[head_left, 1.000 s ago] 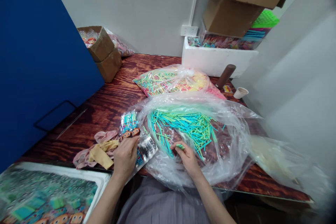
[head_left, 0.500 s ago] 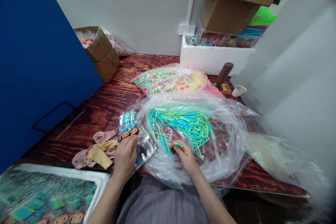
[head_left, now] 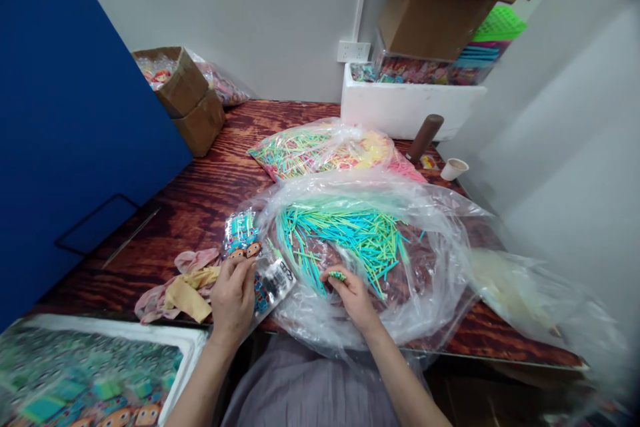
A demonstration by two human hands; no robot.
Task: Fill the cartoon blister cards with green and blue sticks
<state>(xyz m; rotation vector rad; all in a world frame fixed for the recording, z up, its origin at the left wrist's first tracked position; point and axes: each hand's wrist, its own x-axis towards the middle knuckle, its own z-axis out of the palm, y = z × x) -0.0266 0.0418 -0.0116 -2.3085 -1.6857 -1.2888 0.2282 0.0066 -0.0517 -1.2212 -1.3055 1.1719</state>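
Note:
My right hand (head_left: 353, 297) is closed in a pinch round a small bundle of thin green and blue sticks (head_left: 337, 275). It sits over the near edge of a large open clear plastic bag (head_left: 435, 307), inside which a heap of loose green and blue sticks (head_left: 345, 230) lies. To the left, my left hand (head_left: 233, 297) has its fingers pressed together at the edge of a shiny printed plastic packet (head_left: 275, 283); its fingertips are partly hidden. Just beyond that hand lies another printed packet (head_left: 241, 230) with cartoon figures.
Crumpled pink and yellow cloths (head_left: 187, 293) lie left of my left hand. A white foam box (head_left: 193, 347) of printed packets stands front left. Behind the open bag rests a full bag of coloured sticks (head_left: 300, 150). A paper cup (head_left: 454, 169) and brown cylinder (head_left: 425, 138) stand back right.
My left hand has shifted slightly left at the packet's edge. My right hand keeps its bundle of sticks in nearly the same place. The whole view has moved a little.

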